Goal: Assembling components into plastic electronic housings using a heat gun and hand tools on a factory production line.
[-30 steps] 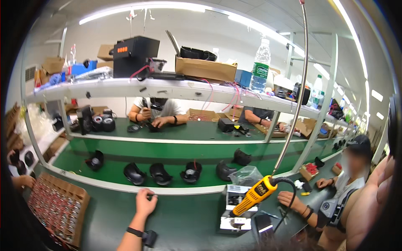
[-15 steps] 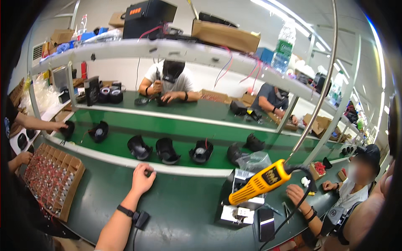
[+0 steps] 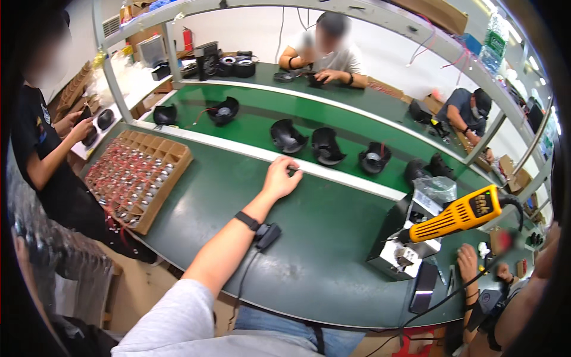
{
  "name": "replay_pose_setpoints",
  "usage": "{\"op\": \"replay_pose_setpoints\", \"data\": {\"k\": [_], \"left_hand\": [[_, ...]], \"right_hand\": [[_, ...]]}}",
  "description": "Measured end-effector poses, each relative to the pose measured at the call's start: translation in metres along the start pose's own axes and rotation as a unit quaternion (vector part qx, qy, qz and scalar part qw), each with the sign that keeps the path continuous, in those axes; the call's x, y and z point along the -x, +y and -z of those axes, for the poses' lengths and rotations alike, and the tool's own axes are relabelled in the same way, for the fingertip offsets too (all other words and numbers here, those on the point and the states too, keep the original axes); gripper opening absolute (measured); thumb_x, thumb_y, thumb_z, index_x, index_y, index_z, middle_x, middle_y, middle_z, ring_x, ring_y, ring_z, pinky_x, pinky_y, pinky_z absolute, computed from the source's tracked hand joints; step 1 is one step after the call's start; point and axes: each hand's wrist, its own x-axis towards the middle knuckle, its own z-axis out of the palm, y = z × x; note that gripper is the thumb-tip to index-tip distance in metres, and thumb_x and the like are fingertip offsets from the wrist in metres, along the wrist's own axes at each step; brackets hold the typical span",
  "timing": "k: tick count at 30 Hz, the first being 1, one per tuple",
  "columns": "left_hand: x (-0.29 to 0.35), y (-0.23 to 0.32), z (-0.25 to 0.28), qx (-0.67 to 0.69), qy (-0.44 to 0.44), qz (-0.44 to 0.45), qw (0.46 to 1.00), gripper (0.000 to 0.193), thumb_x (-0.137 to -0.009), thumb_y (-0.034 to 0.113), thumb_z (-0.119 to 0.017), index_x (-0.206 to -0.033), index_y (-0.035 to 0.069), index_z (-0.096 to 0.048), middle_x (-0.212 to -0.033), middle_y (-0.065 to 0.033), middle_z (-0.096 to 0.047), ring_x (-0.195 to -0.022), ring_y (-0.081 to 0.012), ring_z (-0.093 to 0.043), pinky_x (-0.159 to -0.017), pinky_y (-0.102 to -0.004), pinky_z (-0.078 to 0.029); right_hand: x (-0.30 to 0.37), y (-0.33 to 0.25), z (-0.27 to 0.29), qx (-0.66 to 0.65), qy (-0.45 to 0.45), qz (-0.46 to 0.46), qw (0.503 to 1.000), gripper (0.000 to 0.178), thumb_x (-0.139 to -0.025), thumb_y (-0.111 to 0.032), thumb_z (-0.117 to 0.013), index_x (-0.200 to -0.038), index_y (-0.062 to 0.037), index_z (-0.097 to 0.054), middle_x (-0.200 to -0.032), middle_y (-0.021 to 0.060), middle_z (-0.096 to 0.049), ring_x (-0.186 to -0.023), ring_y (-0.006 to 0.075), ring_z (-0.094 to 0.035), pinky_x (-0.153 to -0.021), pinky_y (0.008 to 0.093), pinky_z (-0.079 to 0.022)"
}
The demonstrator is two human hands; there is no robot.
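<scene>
My left hand [image 3: 282, 178] rests on the green bench by the pale rail [image 3: 357, 179], fingers curled round a small black piece [image 3: 291, 171] that is mostly hidden. On that wrist are a black band [image 3: 247, 221] and a black box-like device [image 3: 267, 235] with a cable. Beyond the rail, curved black shells stand on the green belt; the closest are one shell [image 3: 289, 136] and another [image 3: 328, 146]. A third shell [image 3: 375, 159] has a round part and a red wire. My right hand is out of view.
A yellow electric screwdriver [image 3: 455, 215] hangs over a metal-and-black fixture [image 3: 399, 257], with a phone [image 3: 423, 288] beside it. A divided cardboard tray [image 3: 177, 172] of small red-wired parts lies left. A neighbour's hand [image 3: 468, 262] is at right. Other people work around the bench.
My view has swung left and down, shifting the scene rightward. My left hand stays curled near the rail. The person at left has let go of the belt shell and holds a dark piece.
</scene>
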Motion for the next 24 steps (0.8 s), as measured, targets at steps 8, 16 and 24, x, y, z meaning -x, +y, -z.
{"op": "replay_pose_setpoints", "data": {"k": [8,16,24], "left_hand": [[-0.026,-0.019,0.026,-0.046,0.130,0.025,0.990,0.022,-0.080,0.016,-0.079,-0.097,0.003,-0.070,-0.110,-0.0129,-0.063,-0.101,-0.0280,-0.064,-0.084,-0.0397,-0.055],[-0.076,-0.103,0.121,-0.203,0.271,0.119,0.933,0.072,-0.072,0.014,-0.082,-0.131,0.001,-0.042,-0.136,-0.0257,-0.039,-0.133,-0.0428,-0.039,-0.114,-0.0505,-0.036],[-0.168,-0.111,0.164,-0.426,0.098,0.145,0.888,0.110,-0.061,0.037,-0.095,-0.151,0.007,-0.040,-0.159,-0.0135,-0.037,-0.149,-0.0370,-0.032,-0.120,-0.0554,-0.030]], "right_hand": [[-0.023,-0.063,-0.085,-0.208,0.257,-0.061,0.942,0.010,-0.084,-0.006,-0.071,-0.089,0.0033,-0.069,-0.075,0.0115,-0.065,-0.062,0.0244,-0.061,-0.057,0.0349,-0.048],[0.074,-0.119,-0.297,-0.343,0.098,-0.511,0.782,0.013,-0.095,-0.015,-0.067,-0.096,-0.0021,-0.068,-0.077,0.0143,-0.067,-0.065,0.0255,-0.063,-0.064,0.0363,-0.051],[0.081,-0.119,-0.335,-0.297,0.196,-0.570,0.741,0.015,-0.094,-0.017,-0.071,-0.095,-0.0031,-0.069,-0.069,0.0094,-0.063,-0.060,0.0161,-0.055,-0.060,0.0338,-0.048]]}}
